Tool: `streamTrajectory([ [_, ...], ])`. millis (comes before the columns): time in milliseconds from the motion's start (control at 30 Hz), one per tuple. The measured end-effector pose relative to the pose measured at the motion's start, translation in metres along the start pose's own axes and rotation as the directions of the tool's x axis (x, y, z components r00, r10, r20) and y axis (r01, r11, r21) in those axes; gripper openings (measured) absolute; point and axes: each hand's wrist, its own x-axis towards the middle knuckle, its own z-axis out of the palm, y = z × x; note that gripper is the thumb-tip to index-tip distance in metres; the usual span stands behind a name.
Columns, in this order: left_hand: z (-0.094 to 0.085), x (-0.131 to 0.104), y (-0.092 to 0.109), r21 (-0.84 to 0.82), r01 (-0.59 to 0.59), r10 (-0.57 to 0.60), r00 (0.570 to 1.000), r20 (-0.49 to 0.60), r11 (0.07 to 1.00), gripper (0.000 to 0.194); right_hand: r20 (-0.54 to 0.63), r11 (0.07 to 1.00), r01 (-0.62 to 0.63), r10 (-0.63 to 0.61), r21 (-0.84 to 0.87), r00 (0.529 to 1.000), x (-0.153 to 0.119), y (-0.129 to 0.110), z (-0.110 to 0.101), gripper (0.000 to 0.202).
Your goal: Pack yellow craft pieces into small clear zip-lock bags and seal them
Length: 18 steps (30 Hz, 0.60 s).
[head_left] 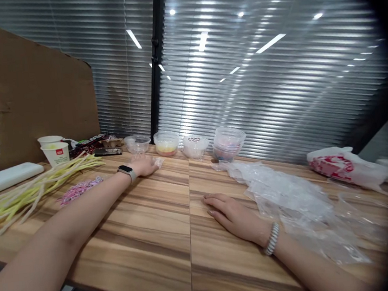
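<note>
My left hand [144,165] reaches far across the wooden table [154,225], just in front of a clear round tub [138,144]. Its fingers curl over a small clear plastic packet [159,162] whose contents I cannot make out. Near the middle of the table my right hand [235,216] rests palm down, its fingers loosely apart and holding nothing. Right of it spreads a pile of clear plastic bags [291,195]. A tub with yellow contents [166,144], a tub with white contents [195,146] and stacked tubs [228,142] line the back.
Yellow and cream strips [34,189] lie at the left beside a bundle of pink and purple loops [80,190]. Paper cups [56,154], a white bar [8,179] and a dark phone [108,151] stand behind. A red and white bag [347,167] lies at the right.
</note>
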Motion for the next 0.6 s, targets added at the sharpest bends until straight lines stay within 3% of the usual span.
streamTrajectory([
  [367,0.000,-0.003,-0.002,0.003,-0.049,0.049,0.999,0.019,0.999,0.081,-0.005,0.999,0.049,-0.049,-0.024,0.999,0.001,-0.006,-0.006,0.037],
  [467,0.002,0.000,-0.003,-0.012,-0.068,0.066,0.992,-0.108,0.998,0.087,-0.006,0.997,0.065,-0.065,-0.034,0.998,0.001,-0.007,-0.007,0.038],
  [600,-0.006,0.001,0.014,0.018,-0.148,0.144,0.922,-0.360,0.989,0.073,-0.058,0.998,0.033,-0.036,-0.051,0.998,0.001,0.005,-0.006,0.043],
])
